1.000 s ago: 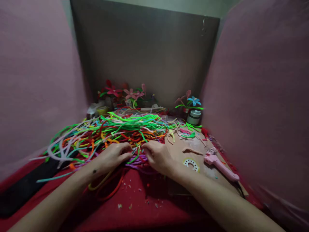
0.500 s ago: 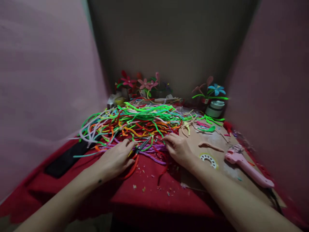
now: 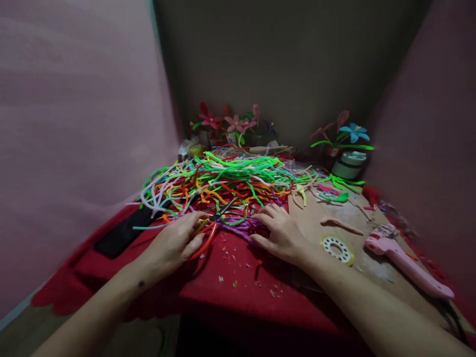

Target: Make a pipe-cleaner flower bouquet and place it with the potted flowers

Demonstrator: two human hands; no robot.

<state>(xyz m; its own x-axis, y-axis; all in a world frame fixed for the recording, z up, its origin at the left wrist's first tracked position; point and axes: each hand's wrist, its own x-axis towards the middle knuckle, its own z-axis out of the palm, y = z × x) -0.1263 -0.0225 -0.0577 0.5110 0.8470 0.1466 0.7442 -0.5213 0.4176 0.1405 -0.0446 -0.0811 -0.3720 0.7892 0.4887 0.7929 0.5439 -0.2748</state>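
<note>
My left hand rests at the front of a heap of coloured pipe cleaners, thumb and fingers apart. Beside its fingertips lie scissors with dark blades and red-orange loops; the hand partly covers the loops. Whether it touches them I cannot tell. My right hand is spread, palm down, over the right ends of purple pipe cleaners. No held thing shows in it. Tiny coloured clippings dot the red cloth between my wrists.
A cardboard sheet at right carries a white-and-yellow ring and a pink glue gun. A black phone-like slab lies at left. Fuzzy flowers, a blue flower and a pale lidded container stand behind.
Both hands had fingertips pinched together; now their fingers are spread and lie lower on the pipe cleaners. The view has shifted, uncovering the whole white-and-yellow ring.
</note>
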